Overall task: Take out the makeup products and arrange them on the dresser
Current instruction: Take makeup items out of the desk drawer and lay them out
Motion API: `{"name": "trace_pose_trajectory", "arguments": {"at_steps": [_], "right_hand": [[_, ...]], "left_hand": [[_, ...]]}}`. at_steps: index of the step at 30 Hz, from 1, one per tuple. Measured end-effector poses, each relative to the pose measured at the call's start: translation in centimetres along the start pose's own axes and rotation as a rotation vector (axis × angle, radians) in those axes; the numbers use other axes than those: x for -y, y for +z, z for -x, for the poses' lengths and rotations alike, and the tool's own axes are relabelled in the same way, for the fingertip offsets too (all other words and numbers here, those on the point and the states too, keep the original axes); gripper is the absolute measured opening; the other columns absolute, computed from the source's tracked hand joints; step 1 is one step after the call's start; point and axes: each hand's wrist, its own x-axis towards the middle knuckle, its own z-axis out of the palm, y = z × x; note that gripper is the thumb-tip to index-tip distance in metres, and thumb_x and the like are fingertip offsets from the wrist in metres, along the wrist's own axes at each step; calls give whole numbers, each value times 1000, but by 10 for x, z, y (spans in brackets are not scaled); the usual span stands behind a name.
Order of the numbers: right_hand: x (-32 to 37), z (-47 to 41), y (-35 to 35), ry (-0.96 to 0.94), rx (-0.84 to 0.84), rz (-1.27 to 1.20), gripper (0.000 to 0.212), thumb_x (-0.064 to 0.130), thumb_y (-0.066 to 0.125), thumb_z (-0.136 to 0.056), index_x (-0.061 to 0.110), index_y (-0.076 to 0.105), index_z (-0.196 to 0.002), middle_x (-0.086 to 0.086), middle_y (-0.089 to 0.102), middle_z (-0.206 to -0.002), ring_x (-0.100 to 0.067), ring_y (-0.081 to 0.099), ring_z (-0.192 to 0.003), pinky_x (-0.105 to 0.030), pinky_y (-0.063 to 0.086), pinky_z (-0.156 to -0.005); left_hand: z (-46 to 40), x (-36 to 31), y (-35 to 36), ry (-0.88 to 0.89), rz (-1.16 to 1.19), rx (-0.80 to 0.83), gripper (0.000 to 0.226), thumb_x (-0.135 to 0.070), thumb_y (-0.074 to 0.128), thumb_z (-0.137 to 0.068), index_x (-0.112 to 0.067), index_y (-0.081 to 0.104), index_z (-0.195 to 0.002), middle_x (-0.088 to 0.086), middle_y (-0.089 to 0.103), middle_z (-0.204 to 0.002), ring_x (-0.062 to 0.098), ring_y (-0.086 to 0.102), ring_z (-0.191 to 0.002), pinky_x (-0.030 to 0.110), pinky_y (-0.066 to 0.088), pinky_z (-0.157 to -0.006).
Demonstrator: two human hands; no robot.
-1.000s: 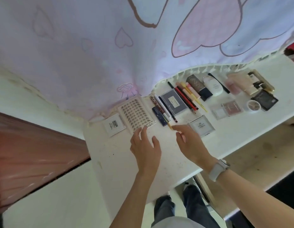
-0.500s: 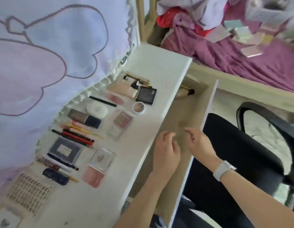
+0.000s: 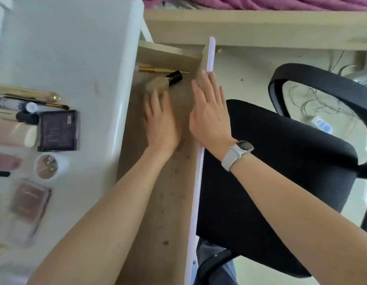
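The wooden drawer [image 3: 158, 212] stands pulled out beside the white dresser top [image 3: 75, 48]. At its far end lie a beige bottle with a black cap [image 3: 158, 84] and a thin gold-handled brush [image 3: 156, 69]. My left hand [image 3: 161, 122] reaches flat into the drawer, fingers apart, its tips just short of the bottle. My right hand [image 3: 209, 114], with a white watch on the wrist, lies flat over the drawer's white front panel [image 3: 199, 171], holding nothing. Makeup lies on the dresser: a black compact [image 3: 58, 130], a round pot [image 3: 48, 166], a pink palette [image 3: 29, 202].
A black office chair [image 3: 281, 161] stands right of the drawer front. Cables and a power strip [image 3: 322, 124] lie on the floor behind it. A wooden bed rail [image 3: 260, 27] crosses the top with purple bedding above.
The view swung from the dresser top to the open drawer. Both hands left the dresser surface and moved into the drawer, reaching further toward its far end.
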Motion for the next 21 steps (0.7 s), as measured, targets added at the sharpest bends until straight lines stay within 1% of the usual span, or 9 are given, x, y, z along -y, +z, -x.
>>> {"name": "trace_pose_trajectory", "arguments": {"at_steps": [2, 4, 8, 10, 12, 14, 15, 17, 21], "right_hand": [[-5, 3, 3, 39, -50, -154, 57, 0, 34, -89, 3, 21, -145, -11, 9, -155, -26, 2, -144, -41, 9, -118], [-8, 6, 5, 42, -68, -285, 56, 2, 35, -91, 3, 18, -145, -12, 9, -155, -26, 3, -144, -41, 13, -118], [-10, 6, 6, 23, -77, -379, 55, 2, 36, -91, 2, 20, -144, -15, 11, -154, -28, 6, -144, -36, 14, -117], [-11, 5, 6, 25, -85, -396, 55, 2, 37, -91, 2, 21, -144, -15, 12, -154, -29, 6, -144, -34, 14, -117], [-12, 5, 8, 28, -81, -401, 55, 3, 38, -92, 4, 22, -145, -12, 11, -155, -27, 7, -144, -34, 16, -117], [-13, 5, 9, 22, -85, -398, 55, 4, 39, -92, 5, 23, -145, -11, 11, -155, -26, 9, -144, -34, 20, -116], [-13, 5, 9, 20, -89, -396, 55, 4, 39, -92, 6, 23, -145, -10, 12, -155, -25, 10, -144, -34, 22, -115], [-13, 5, 9, 23, -90, -393, 56, 5, 40, -92, 7, 24, -145, -9, 12, -156, -25, 12, -144, -34, 26, -113], [-13, 5, 7, 30, -79, -380, 55, 5, 40, -92, 7, 25, -145, -8, 11, -156, -25, 14, -143, -34, 26, -112]], "left_hand": [[-24, 0, 7, 11, -98, -8, 68, -7, 47, -92, -14, 8, -148, 9, -4, -156, 30, -8, -143, 54, 9, -111], [-41, 1, 11, 0, -146, 9, 67, -8, 45, -94, -14, 7, -148, 6, -1, -157, 28, -6, -143, 54, 7, -111], [-39, 3, 18, 2, -199, -93, 56, -14, 43, -94, -13, 18, -145, 9, 21, -150, 28, 14, -139, 51, 23, -105], [-33, 5, 22, 4, -252, -77, 58, -16, 43, -94, -9, 16, -145, 15, 27, -144, 31, 16, -137, 51, 25, -102], [-39, 8, 22, -17, -271, -115, 57, -16, 45, -92, -8, 22, -143, 18, 32, -138, 34, 26, -130, 47, 28, -98], [-52, 9, 17, -45, -240, -180, 49, -12, 46, -90, -8, 32, -137, 17, 35, -135, 35, 34, -122, 43, 30, -95], [-57, 10, 15, -55, -211, -188, 46, -11, 48, -90, -8, 35, -134, 18, 35, -137, 36, 34, -122, 43, 31, -96], [-65, 14, 11, -61, -132, -157, 45, -10, 52, -91, -7, 36, -133, 20, 38, -137, 37, 36, -125, 45, 34, -98], [-55, 17, 10, -91, 14, -86, 52, -17, 60, -88, -5, 36, -132, 20, 47, -130, 35, 45, -119, 44, 43, -93]]}}
